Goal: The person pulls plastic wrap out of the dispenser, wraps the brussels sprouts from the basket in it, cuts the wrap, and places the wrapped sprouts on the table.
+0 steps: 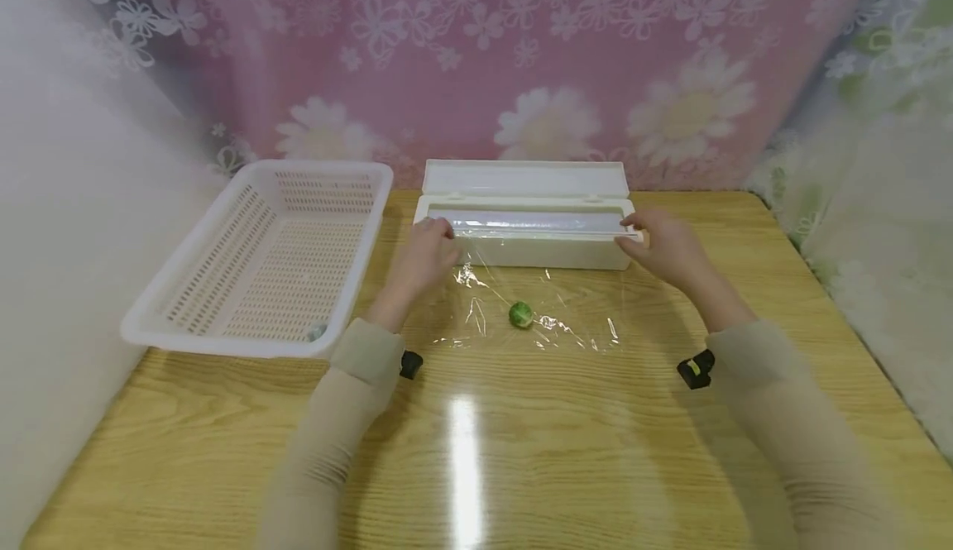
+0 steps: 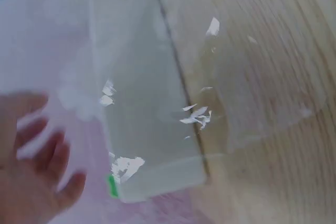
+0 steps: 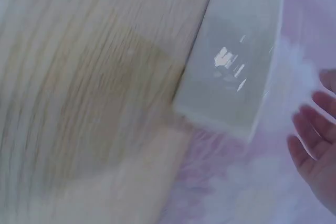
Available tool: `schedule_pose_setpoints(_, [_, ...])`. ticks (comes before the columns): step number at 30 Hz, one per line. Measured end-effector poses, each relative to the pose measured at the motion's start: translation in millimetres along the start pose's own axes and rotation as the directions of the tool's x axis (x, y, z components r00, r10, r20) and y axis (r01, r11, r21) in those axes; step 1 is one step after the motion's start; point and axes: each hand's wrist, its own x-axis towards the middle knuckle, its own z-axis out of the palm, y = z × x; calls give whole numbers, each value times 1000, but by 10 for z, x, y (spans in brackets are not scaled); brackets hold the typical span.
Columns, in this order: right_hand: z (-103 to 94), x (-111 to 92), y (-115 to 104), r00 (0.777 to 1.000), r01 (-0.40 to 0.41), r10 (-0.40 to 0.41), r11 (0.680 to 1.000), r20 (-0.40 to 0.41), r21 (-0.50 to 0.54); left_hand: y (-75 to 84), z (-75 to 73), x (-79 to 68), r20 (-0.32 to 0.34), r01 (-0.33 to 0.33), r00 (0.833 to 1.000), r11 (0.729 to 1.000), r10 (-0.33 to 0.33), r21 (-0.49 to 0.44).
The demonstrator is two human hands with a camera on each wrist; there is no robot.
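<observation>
A white cling film box [image 1: 551, 254] stands with its lid raised and a roll of film [image 1: 536, 221] inside. Clear cling film [image 1: 476, 314] runs from its front edge over the table. A small green Brussels sprout [image 1: 520, 314] lies within the film's area, with creases running off it. My left hand [image 1: 426, 256] is at the box's left front corner; the left wrist view shows its fingers [image 2: 63, 192] apart and slightly bent. At the right end is my right hand [image 1: 670, 248], thumb and forefinger parted beside the edge. Its fingers [image 3: 299, 156] look loose in the right wrist view.
A white plastic basket [image 1: 361, 285] with slotted walls stands on the left, a small greyish item [image 1: 317, 332] in its near corner. The wooden table [image 1: 566, 467] meets a pink floral curtain [image 1: 462, 78] behind the box. Black wrist devices [image 1: 696, 370] hang under both sleeves.
</observation>
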Motion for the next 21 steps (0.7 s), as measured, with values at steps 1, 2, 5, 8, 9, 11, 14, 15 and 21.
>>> schedule_pose_setpoints(1, [6,-48,-90,997,71,-70,997,31,-34,58,-6,-33,94,-82,992,996,79,29])
schedule_pose_setpoints(2, [27,-97,-179,986,154,-150,986,68,-59,107,-2,-66,190,-166,969,985,156,40])
schedule_pose_setpoints(5, [163,-253,-409,915,372,-348,923,204,-96,195,68,-179,427,-343,852,939,305,13])
schedule_pose_setpoints(8, [352,-370,-543,844,503,-460,857,276,-110,191,174,-282,542,-423,776,903,323,67])
schedule_pose_setpoints(9, [412,-398,-567,829,527,-475,840,294,-129,175,206,-309,564,-439,764,893,314,97])
schedule_pose_setpoints(11, [511,-446,-598,819,548,-481,818,314,-176,130,261,-355,594,-466,746,873,302,142])
schedule_pose_setpoints(14, [609,-509,-614,819,546,-446,799,360,-252,68,316,-403,626,-484,725,859,289,164])
schedule_pose_setpoints(15, [635,-526,-616,818,548,-433,788,378,-282,52,330,-414,631,-492,719,855,293,164])
schedule_pose_setpoints(21, [730,-569,-634,811,578,-445,704,380,-411,60,368,-427,625,-541,711,819,324,191])
